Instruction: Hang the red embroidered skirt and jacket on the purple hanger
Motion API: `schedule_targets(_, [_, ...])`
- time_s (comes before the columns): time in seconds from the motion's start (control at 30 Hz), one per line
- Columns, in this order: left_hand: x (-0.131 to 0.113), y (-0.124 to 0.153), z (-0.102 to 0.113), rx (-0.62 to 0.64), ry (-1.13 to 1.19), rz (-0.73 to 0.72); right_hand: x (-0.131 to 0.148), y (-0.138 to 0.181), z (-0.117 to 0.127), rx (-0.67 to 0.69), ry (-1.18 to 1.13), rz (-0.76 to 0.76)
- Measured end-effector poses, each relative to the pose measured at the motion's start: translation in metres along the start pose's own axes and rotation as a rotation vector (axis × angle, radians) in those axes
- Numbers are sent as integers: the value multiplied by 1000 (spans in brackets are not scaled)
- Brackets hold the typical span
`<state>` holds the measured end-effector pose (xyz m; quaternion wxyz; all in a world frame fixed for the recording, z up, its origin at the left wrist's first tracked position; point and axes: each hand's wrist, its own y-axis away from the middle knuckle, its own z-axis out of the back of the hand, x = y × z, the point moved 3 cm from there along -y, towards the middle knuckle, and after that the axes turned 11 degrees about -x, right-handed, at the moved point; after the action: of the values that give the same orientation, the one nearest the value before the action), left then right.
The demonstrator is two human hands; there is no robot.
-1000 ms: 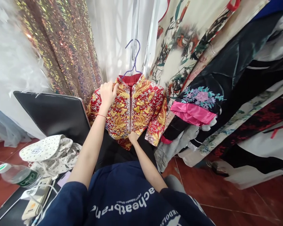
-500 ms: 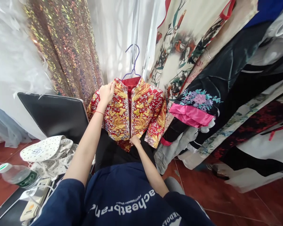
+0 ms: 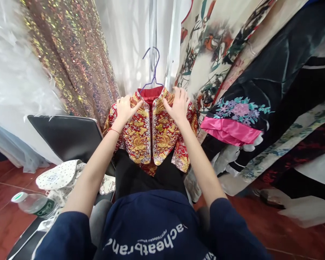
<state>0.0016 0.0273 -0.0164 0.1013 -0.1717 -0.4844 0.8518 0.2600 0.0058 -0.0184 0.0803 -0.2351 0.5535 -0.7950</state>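
Observation:
A red jacket (image 3: 137,139) with dense gold and silver embroidery lies face up over the black cloth on my lap, its front edges side by side. Out of its red-lined collar rises a purple hanger (image 3: 155,68). My left hand (image 3: 126,110) rests on the jacket's left-hand shoulder, thumb spread toward the collar. On the opposite shoulder lies my right hand (image 3: 179,106), fingers apart and thumb pointing at the collar. Both hands touch the embroidered cloth.
Left are a black chair back (image 3: 66,137), a dotted white cloth bag (image 3: 58,175) and a plastic bottle (image 3: 38,205). A sequined dress (image 3: 81,65) hangs behind. Several garments hang at right, including a black one with a pink cuff (image 3: 230,130). The floor (image 3: 5,202) is red tile.
My right hand has left the jacket's lower front edge and moved up to the right-hand shoulder. My left hand stays at its shoulder, its thumb now spread. The view has shifted slightly.

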Motion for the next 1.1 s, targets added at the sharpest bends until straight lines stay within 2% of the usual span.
schedule_targets(0.13, [-18,8,-1,43,-55,-15,-12,1,-21,108,90,36])
schedule_targets(0.27, [-29,19,-5,88,-123,19,-14,8,-25,44,129,50])
schedule_targets(0.37, [-26,18,-4,167,-162,-49,-14,8,-23,46,140,84])
schedule_targets(0.5, [-12,11,9,239,-233,-137,-15,7,-20,97,143,146])
schedule_targets(0.67, [18,-9,33,264,-395,35,-12,8,-19,135,154,164])
schedule_targets(0.83, [46,-58,43,351,-554,116,-7,8,-18,144,164,181])
schedule_targets(0.97, [46,-86,41,239,-500,225,-4,8,-16,160,172,202])
schedule_targets(1.1, [34,-84,36,137,-390,358,-3,8,-13,179,197,226])
